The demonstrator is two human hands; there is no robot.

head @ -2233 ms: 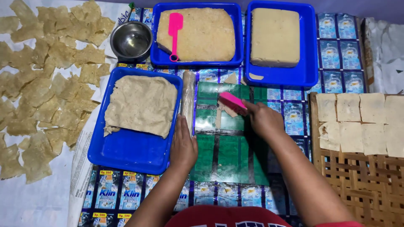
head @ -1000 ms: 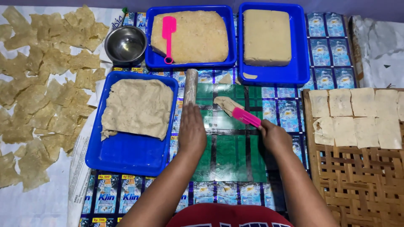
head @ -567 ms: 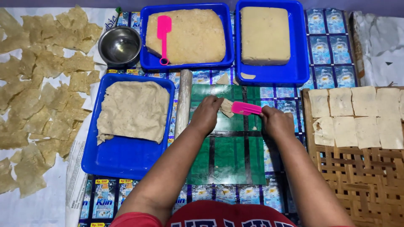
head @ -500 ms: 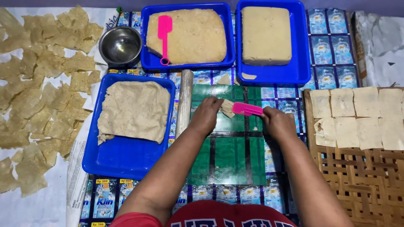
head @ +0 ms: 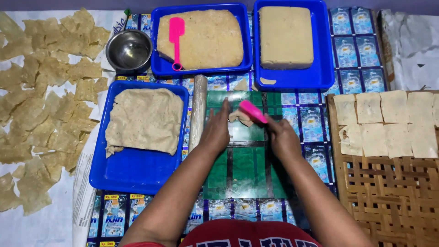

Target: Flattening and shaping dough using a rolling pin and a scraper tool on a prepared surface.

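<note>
My right hand (head: 281, 137) grips a pink spatula (head: 253, 111), its blade tilted over a small lump of pale dough (head: 239, 117) on the green plastic sheet (head: 244, 169). My left hand (head: 216, 130) rests flat on the sheet with its fingertips touching the dough lump. A wooden rolling pin (head: 198, 112) lies upright along the sheet's left edge, just beside my left hand.
A blue tray (head: 137, 176) of flattened dough sits at left. Two blue trays (head: 292, 77) at the back hold dough blocks; one carries a second pink spatula (head: 175, 39). A steel bowl (head: 129, 51) stands back left. Thin squares lie on a woven rack (head: 388, 183) at right, and dried pieces (head: 43, 105) at left.
The spatula with its dough came down onto the upper part of the green sheet. My left hand slid from the sheet's left edge up to the dough lump and now touches it.
</note>
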